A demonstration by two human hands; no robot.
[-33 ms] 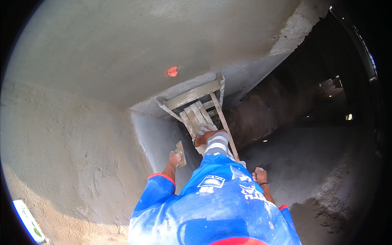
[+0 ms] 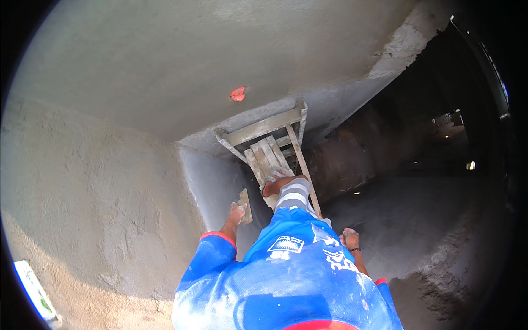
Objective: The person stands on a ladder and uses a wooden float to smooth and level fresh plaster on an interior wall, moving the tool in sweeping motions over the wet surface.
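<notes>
I look down my blue shirt at a wooden stand (image 2: 268,144) that leans in a corner of freshly plastered grey walls. One bare foot (image 2: 276,184) rests on its slats. My left hand (image 2: 237,211) is lowered beside the wall (image 2: 214,187) and grips a small tan plastering float (image 2: 245,203), which lies against the wet surface. My right hand (image 2: 349,238), with a dark wristband, hangs at my side over the floor; its fingers are loosely apart and nothing shows in it.
A red mark (image 2: 237,93) sits on the upper wall above the stand. A white and green tool (image 2: 34,291) lies at the lower left. Grey mortar covers the floor (image 2: 407,220) at right, with a dark rubble heap (image 2: 440,291) and a dark opening beyond.
</notes>
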